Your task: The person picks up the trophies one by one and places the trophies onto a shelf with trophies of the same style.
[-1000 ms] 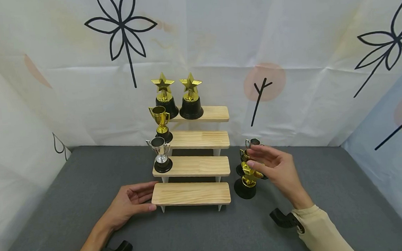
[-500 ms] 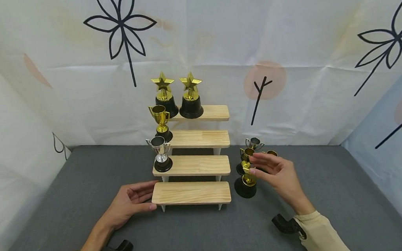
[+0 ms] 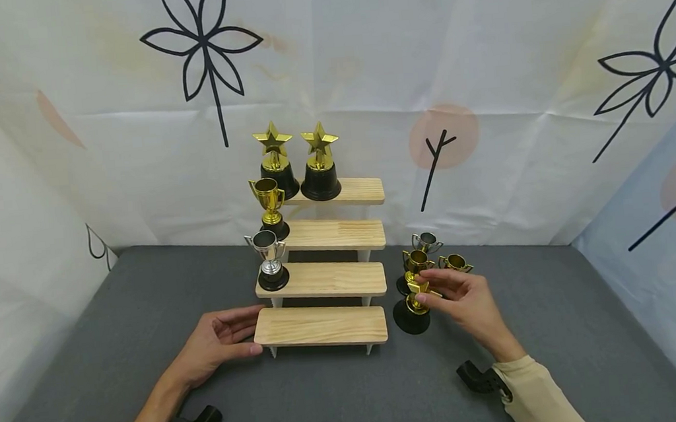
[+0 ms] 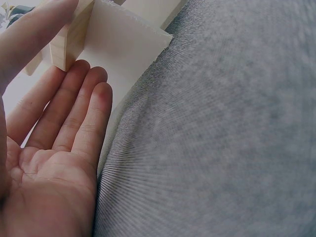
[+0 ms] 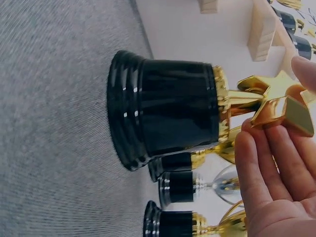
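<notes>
At the right of the wooden step shelf (image 3: 320,325), my right hand (image 3: 463,299) pinches the gold star of a small trophy (image 3: 411,318) between thumb and fingers. In the right wrist view, the fingers curl under the star of that trophy (image 5: 177,106), and its black base is down at the grey cloth. My left hand (image 3: 223,339) rests against the left end of the lowest step, fingers nearly straight. The left wrist view has the thumb and index finger at either edge of the plank (image 4: 74,39).
Behind the held trophy stand a silver cup (image 3: 427,242) and gold cups (image 3: 455,263), partly hidden. On the shelf are two star trophies (image 3: 320,182) at the top, a gold cup (image 3: 268,196) and a silver cup (image 3: 271,266) lower left. A patterned white cloth (image 3: 349,51) hangs behind.
My right hand has come down from over the cups onto the star of the front trophy, and the cups behind show more. My left hand has stayed in place.
</notes>
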### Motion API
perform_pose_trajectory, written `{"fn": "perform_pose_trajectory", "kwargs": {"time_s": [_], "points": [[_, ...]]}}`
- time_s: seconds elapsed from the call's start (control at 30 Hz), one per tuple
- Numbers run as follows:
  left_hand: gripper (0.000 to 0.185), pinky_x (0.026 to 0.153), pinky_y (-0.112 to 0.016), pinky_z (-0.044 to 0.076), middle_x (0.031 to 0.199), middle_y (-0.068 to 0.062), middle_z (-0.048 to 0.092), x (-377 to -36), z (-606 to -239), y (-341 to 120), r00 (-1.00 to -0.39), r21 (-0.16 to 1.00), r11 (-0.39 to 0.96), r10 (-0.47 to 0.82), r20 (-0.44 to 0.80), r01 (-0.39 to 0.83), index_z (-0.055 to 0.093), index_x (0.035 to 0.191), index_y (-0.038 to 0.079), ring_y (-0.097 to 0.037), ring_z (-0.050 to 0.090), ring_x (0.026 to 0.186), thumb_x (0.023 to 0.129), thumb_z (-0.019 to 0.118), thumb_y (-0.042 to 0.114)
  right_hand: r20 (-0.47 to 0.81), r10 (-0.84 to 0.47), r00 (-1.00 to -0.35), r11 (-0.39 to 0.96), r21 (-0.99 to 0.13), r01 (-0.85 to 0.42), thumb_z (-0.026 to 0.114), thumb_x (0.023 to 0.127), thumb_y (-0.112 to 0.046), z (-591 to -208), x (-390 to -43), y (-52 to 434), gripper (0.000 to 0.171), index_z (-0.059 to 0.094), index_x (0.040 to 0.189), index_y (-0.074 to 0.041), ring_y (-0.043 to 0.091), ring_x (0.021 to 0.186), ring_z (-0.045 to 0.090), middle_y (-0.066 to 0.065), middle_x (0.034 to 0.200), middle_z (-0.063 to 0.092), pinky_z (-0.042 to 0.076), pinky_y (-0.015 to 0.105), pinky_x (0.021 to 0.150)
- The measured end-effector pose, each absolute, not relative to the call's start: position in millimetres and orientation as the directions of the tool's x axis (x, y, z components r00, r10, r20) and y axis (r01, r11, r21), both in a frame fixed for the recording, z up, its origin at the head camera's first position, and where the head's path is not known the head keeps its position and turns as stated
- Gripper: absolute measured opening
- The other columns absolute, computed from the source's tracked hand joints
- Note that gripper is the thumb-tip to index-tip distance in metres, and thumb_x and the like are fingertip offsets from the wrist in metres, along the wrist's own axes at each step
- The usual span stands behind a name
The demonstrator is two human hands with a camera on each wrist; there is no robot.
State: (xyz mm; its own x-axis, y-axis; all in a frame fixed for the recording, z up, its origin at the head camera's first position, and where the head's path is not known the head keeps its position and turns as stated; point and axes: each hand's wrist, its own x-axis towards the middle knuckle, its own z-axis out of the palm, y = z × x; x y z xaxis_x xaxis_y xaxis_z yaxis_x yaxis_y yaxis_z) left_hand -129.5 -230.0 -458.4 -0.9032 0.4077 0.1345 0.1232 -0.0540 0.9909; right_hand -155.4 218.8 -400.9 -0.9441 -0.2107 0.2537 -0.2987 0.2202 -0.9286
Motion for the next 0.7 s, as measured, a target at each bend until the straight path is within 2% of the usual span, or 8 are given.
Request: {"fn": "perform_pose_trajectory", "kwargs": {"time_s": [0.17, 0.4, 0.7], "points": [[0.069, 0.101, -0.032, 0.054, 0.141, -0.035, 0.05, -129.4, -458.0, -229.9, -0.903, 0.991, -0.056, 0.407, 0.136, 0.124, 0.042, 0.14, -0.022, -0.014, 0.063, 0.12, 0.082, 0.077, -0.01, 0.245, -0.198, -0.949, 0.255, -0.922, -0.291, 0.081, 0.084, 0.001, -405.8, -157.6, 219.5, 0.037, 0.069, 0.119, 0.007, 0.007, 0.105, 0.069, 0.021, 0.115, 0.07, 0.06, 0.022, 0.088], [0.069, 0.101, -0.032, 0.054, 0.141, -0.04, 0.046, -129.1, -457.7, -229.7, -0.906, 0.992, -0.044, 0.403, 0.127, 0.12, 0.042, 0.14, -0.022, -0.013, 0.063, 0.12, 0.082, 0.078, -0.009, 0.261, -0.185, -0.948, 0.295, -0.905, -0.307, 0.082, 0.084, 0.0, -410.4, -158.6, 218.8, 0.031, 0.073, 0.113, 0.006, 0.006, 0.099, 0.068, 0.021, 0.109, 0.071, 0.059, 0.018, 0.086], [0.07, 0.101, -0.032, 0.055, 0.141, -0.039, 0.047, -129.0, -457.1, -228.7, -0.91, 0.993, -0.042, 0.397, 0.121, 0.114, 0.042, 0.14, -0.022, -0.013, 0.063, 0.12, 0.082, 0.078, -0.009, 0.3, -0.196, -0.934, 0.29, -0.891, -0.348, 0.082, 0.082, 0.005, -413.0, -160.0, 219.7, 0.027, 0.074, 0.108, 0.008, 0.006, 0.091, 0.07, 0.018, 0.106, 0.073, 0.061, 0.019, 0.08]]}}
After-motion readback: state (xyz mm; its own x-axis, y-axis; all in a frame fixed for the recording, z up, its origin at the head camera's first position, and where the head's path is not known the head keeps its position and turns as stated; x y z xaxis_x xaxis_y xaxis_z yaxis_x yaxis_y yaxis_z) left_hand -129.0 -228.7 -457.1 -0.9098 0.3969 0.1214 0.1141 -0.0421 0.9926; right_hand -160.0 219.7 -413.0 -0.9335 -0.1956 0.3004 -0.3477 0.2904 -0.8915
